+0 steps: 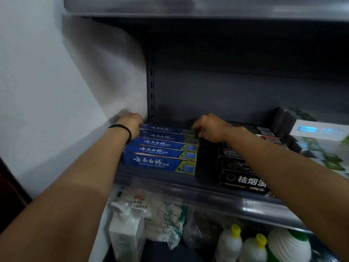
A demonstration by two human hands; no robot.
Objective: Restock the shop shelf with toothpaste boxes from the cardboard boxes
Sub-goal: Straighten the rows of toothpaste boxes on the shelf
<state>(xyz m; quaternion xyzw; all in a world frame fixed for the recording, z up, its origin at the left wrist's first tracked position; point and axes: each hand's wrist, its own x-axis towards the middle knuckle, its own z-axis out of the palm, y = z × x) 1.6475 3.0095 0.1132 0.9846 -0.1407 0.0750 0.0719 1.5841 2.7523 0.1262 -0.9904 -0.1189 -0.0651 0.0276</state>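
Several blue toothpaste boxes [160, 151] stand in a row running front to back at the left end of the grey shelf [198, 184]. My left hand [131, 122] grips the left end of the rearmost blue box, fingers curled round it behind the row. My right hand [209, 130] holds the right end of the same box with curled fingers. Black toothpaste boxes [243, 178] lie to the right, partly under my right forearm. No cardboard box is in view.
White and green boxes [324, 140] fill the shelf's right end. A white wall [47, 91] closes the left side. The shelf below holds a pump bottle [124, 229], wrapped packs [166, 214] and yellow-capped bottles [251, 246]. Another shelf [188, 6] hangs overhead.
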